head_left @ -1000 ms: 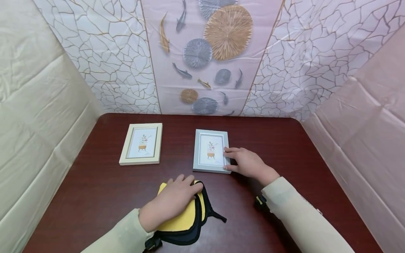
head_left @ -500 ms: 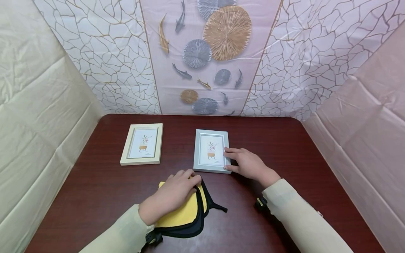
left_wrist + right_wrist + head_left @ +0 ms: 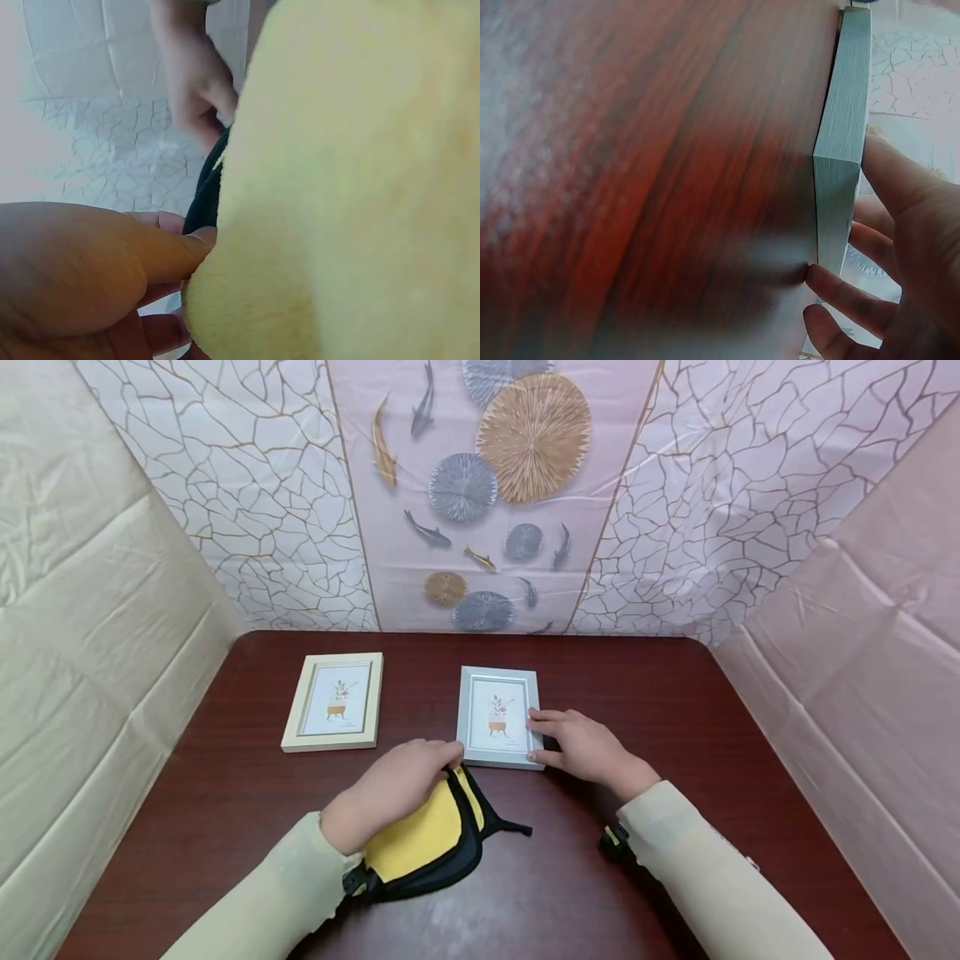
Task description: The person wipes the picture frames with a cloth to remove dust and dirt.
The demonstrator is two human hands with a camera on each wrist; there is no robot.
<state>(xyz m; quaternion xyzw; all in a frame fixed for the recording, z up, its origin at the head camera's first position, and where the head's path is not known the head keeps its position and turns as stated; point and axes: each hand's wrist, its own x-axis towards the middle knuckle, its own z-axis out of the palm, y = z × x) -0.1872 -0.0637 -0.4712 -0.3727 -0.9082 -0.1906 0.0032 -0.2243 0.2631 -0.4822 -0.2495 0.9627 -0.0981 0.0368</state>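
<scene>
Left hand (image 3: pixel 393 789) clamped on black-trimmed yellow cloth (image 3: pixel 420 839), pinch clearest in left wrist view. Right hand (image 3: pixel 588 750), fingers apart, touches pale-blue picture frame (image 3: pixel 495 718). Far-left cream picture frame (image 3: pixel 334 703): whole only in head view.

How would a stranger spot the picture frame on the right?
On the dark reddish table, look just beyond the yellow and black cloth. The right frame lies there, face up. It is pale blue-grey, unlike the cream frame to its left.
</scene>
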